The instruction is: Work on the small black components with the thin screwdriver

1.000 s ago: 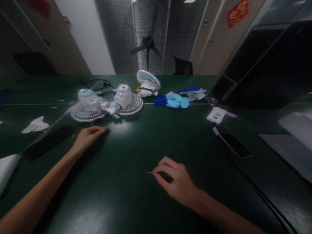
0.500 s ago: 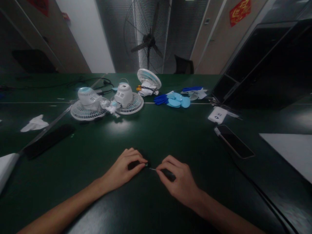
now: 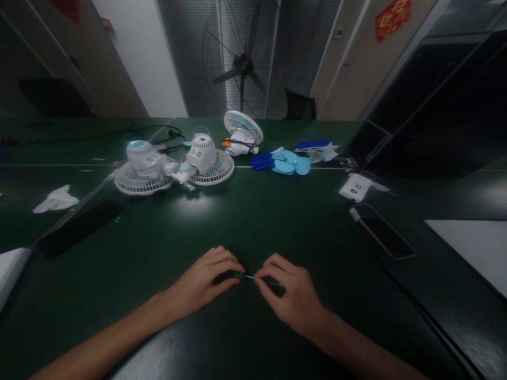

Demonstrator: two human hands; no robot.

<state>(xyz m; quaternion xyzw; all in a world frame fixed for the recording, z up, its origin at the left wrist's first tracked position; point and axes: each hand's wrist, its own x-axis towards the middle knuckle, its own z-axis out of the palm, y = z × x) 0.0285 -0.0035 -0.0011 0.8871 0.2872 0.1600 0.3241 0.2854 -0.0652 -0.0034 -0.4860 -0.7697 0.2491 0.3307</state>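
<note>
Near the front middle of the dark green table (image 3: 269,211), my left hand (image 3: 209,274) pinches a small dark green piece (image 3: 238,275) between thumb and fingers. Facing it from the right, my right hand (image 3: 291,290) closes thumb and fingertips on a thin metal rod (image 3: 249,277). The rod's left end is at the green piece; whether it goes in is too small to tell. Something dark, perhaps the rod's handle, shows partly under my right palm.
White fans (image 3: 144,161) lie at the back left, another fan (image 3: 242,129) behind them. Blue gloves (image 3: 261,161) and light blue discs (image 3: 291,162) lie back centre. A phone (image 3: 382,231) and white box (image 3: 355,187) are right; a black case (image 3: 79,227) is left.
My left hand has moved slightly down and right, and more of the green piece shows. It now meets the rod's tip, where a gap was before. My right hand has barely moved.
</note>
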